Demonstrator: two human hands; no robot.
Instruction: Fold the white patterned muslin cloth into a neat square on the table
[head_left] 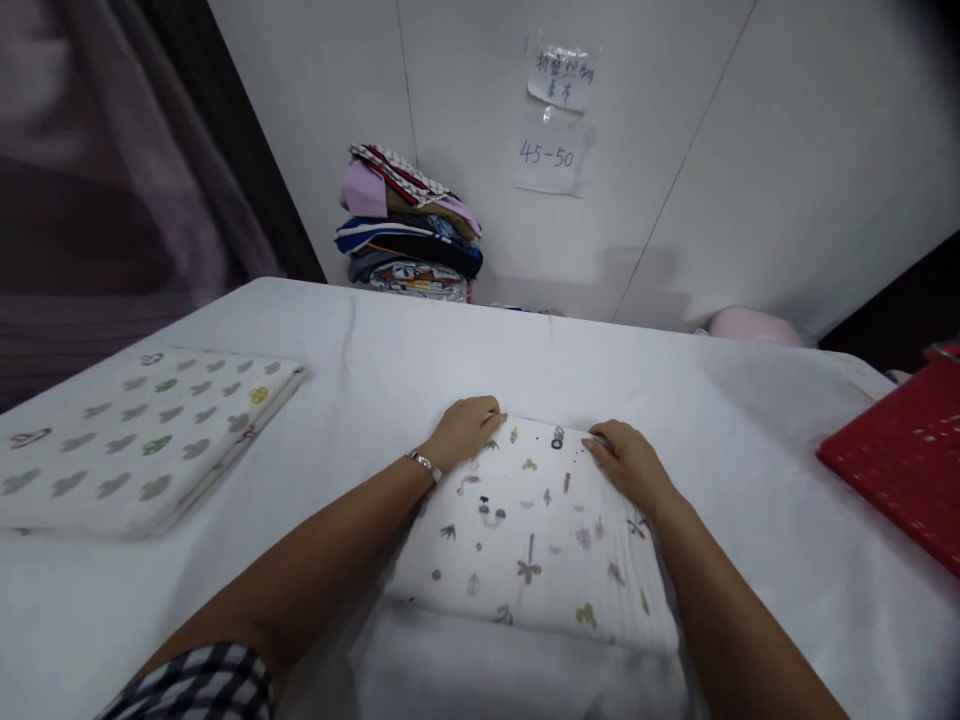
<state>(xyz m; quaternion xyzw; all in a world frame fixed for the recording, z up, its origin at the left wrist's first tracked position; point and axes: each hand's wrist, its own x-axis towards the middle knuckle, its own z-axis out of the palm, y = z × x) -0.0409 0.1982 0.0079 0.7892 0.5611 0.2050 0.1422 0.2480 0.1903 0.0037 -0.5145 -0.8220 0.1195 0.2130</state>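
Note:
A folded white cloth (525,540) printed with small leaves, plants and figures lies on the white-covered table right before me. My left hand (469,430) grips its far left corner, with the fingers curled over the edge. At the far right corner my right hand (628,462) has its thumb on top and its fingers bent round the edge. Both hands are closed on the cloth, and the undersides of the fingers are hidden. The cloth's near edge runs along the front of the table.
Another folded white cloth (172,430) with grey leaf-like prints lies on the left of the table (360,400). A red plastic basket (900,450) stands at the right edge. Behind the table, a stack of folded fabrics (409,235) leans by the wall, where paper notes (559,80) hang.

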